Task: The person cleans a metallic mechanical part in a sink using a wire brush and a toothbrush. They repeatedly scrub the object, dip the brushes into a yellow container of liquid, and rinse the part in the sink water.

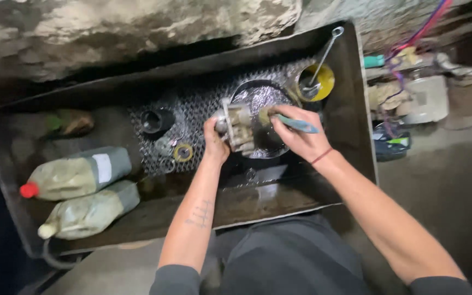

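Left hand (pixel 216 143) is clamping a grimy metal part (pixel 237 125), blocky and cast-looking, holding it just right of its fingers over a shiny round bowl (pixel 258 98) in a dark metal tray (pixel 350 98). Right hand (pixel 296 134) is gripping a blue-handled brush (pixel 296 124), long axis running left-right, bristle end touching the part's right side; both hands are equally close to it. Left of the left hand are lying a black cup (pixel 157 120), a yellow ring (pixel 182 152) on wire mesh (pixel 198 104), and two cloudy plastic bottles (pixel 80 175).
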